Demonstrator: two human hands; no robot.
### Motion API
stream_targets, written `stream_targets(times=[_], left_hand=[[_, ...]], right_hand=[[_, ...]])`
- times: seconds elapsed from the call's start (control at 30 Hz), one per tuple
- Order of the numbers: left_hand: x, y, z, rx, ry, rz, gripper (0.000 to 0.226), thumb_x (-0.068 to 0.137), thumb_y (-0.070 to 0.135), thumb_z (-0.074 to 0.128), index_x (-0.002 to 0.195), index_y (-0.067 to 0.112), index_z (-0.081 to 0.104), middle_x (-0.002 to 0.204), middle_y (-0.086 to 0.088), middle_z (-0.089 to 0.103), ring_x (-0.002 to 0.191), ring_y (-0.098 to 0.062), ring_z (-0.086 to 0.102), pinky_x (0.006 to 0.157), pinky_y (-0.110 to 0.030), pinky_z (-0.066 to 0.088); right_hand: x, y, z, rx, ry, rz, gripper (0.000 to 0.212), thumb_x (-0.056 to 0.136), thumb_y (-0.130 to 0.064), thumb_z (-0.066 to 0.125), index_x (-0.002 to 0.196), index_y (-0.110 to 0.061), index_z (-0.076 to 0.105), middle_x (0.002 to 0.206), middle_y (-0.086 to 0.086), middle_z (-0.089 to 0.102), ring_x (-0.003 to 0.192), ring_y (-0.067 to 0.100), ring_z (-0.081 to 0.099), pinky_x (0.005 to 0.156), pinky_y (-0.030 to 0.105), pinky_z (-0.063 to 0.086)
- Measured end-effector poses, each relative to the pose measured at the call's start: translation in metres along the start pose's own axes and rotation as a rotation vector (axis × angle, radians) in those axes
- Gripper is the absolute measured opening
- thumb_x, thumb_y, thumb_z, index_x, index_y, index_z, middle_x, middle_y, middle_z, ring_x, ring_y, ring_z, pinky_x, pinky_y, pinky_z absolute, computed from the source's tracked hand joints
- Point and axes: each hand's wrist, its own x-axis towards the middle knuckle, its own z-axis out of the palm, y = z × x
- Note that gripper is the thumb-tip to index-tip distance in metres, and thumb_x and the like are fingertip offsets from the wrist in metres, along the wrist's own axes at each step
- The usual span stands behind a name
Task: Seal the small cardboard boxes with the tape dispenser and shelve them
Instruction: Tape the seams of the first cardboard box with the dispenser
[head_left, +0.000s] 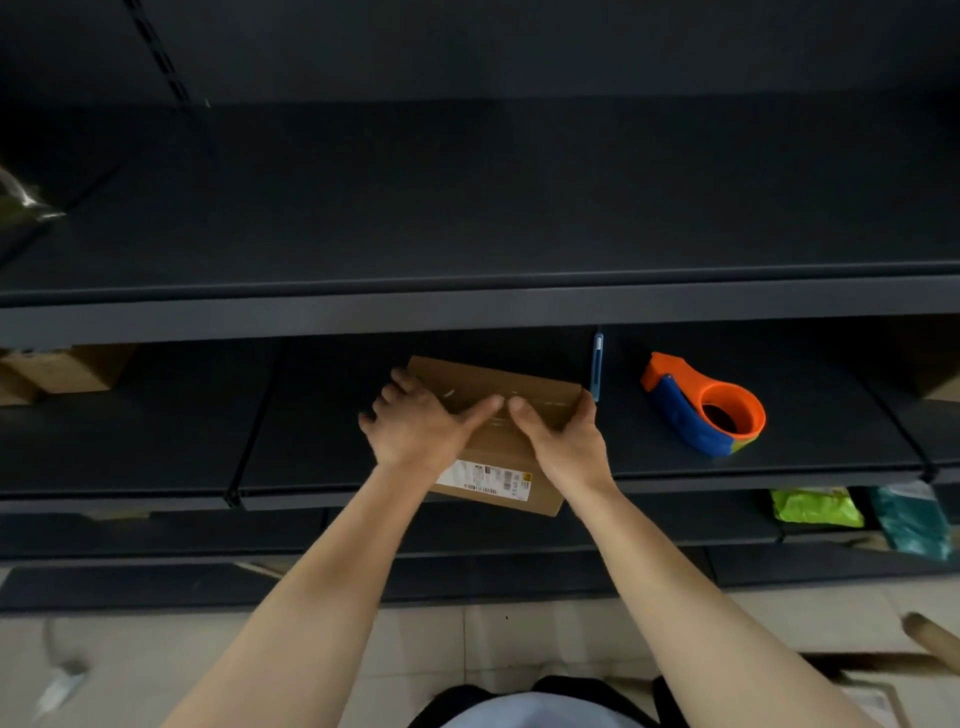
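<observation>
Shelf (156, 441) — box (519, 387) between both grips (415, 431) (563, 441)

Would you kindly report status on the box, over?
Left hand and right hand grip the cardboard box on the shelf, thumbs on top. Tape dispenser lying free to its right. Blue knife alongside, not blocking.

brown cardboard box (519, 387) flat on shelf (779, 457), orange-blue tape dispenser (704, 408)

I see a blue cutter (597, 366) lying with its tip pointing away from me. Low on my right, a green bag (815, 508) lies just beside a teal bag (911, 519). Pale floor tiles (467, 644) run along the bottom, with a brown tube (930, 636) at the right edge.
</observation>
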Motion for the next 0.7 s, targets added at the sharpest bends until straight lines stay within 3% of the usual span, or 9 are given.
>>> stream_targets(times=[0.07,0.2,0.27,0.37,0.47,0.6,0.7], left_hand=[[-0.003,0.008,0.000,0.014,-0.005,0.013,0.134,0.060,0.093,0.039,0.149,-0.001,0.008,0.149,-0.023,0.027,0.134,-0.039,0.032,0.105,-0.051,0.032],[0.007,0.005,-0.002,-0.148,-0.010,-0.017,0.124,0.060,0.083,0.059,0.145,0.001,0.022,0.143,-0.019,0.035,0.128,-0.035,0.041,0.095,-0.044,0.043],[0.013,-0.003,-0.004,-0.240,-0.010,-0.042,0.109,0.064,0.076,0.064,0.140,0.004,0.032,0.136,-0.015,0.045,0.120,-0.031,0.050,0.084,-0.038,0.047],[0.019,-0.019,-0.007,-0.430,-0.005,-0.073,0.069,0.074,0.064,0.065,0.119,0.012,0.055,0.105,-0.004,0.062,0.089,-0.020,0.060,0.069,-0.030,0.045],[0.020,-0.031,-0.004,-0.590,0.065,-0.066,0.049,0.081,0.055,0.065,0.111,0.017,0.064,0.101,-0.002,0.068,0.083,-0.017,0.061,0.070,-0.030,0.048],[0.015,-0.026,0.006,-0.637,0.060,-0.088,0.062,0.083,0.062,0.057,0.121,0.013,0.059,0.107,-0.001,0.064,0.091,-0.019,0.061,0.070,-0.029,0.046],[0.013,-0.021,0.011,-0.607,-0.033,-0.063,0.065,0.076,0.069,0.059,0.105,0.011,0.057,0.098,-0.003,0.063,0.086,-0.019,0.062,0.067,-0.028,0.046]], right_hand=[[0.001,-0.001,0.005,-0.050,0.051,-0.002,0.090,0.076,-0.054,0.071,0.143,-0.020,0.021,0.121,0.002,0.052,0.107,0.022,0.057,0.075,0.026,0.045],[0.009,0.004,0.003,-0.061,0.035,-0.011,0.081,0.084,-0.048,0.066,0.146,-0.019,0.022,0.124,0.003,0.055,0.105,0.021,0.059,0.079,0.029,0.049],[0.010,0.006,-0.004,-0.025,-0.012,-0.009,0.072,0.090,-0.044,0.059,0.148,-0.022,0.024,0.122,-0.001,0.056,0.101,0.016,0.058,0.080,0.027,0.047],[0.009,0.013,-0.017,0.119,-0.056,0.030,0.060,0.096,-0.042,0.049,0.149,-0.028,0.024,0.107,-0.009,0.058,0.094,0.011,0.058,0.085,0.029,0.047],[0.007,0.024,-0.019,0.309,-0.066,0.109,0.059,0.098,-0.044,0.043,0.150,-0.026,0.025,0.106,-0.006,0.059,0.096,0.012,0.061,0.089,0.033,0.048],[0.008,0.029,-0.013,0.526,-0.069,0.215,0.046,0.098,-0.047,0.040,0.136,-0.021,0.045,0.108,0.003,0.064,0.098,0.020,0.064,0.094,0.039,0.048],[0.012,0.031,-0.010,0.535,-0.082,0.281,0.050,0.095,-0.055,0.039,0.131,-0.021,0.051,0.112,0.008,0.065,0.101,0.025,0.064,0.098,0.046,0.047]])
